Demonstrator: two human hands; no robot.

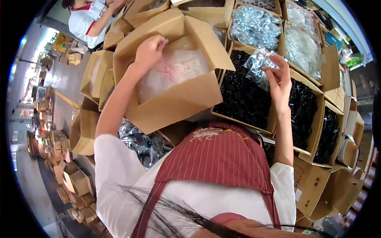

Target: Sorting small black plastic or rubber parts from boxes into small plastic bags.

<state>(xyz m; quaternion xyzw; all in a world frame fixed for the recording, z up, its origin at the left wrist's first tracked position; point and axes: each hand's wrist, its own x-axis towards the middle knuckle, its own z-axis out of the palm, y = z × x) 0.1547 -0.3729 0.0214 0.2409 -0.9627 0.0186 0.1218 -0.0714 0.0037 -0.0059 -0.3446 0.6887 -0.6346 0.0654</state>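
My left hand [150,50] is above an open cardboard box [174,97], its fingers pinched together. A small pale bit shows at the fingertips, too small to name. Inside that box lie clear plastic bags [174,71] with thin red lines on them. My right hand [281,85] is over a carton of small black parts [244,97], thumb and index finger spread apart. Right at those fingertips is a shiny clear plastic bag [260,65] with small contents, on top of the black parts near the carton's far edge. The thumb tip overlaps the bag.
Cartons of bluish clear bags [254,25] and clear plastic packets [301,47] stand behind. More black parts [303,107] fill cartons at the right. Silvery bags [143,142] lie below the left box. A person in a white shirt [89,22] works at the far left.
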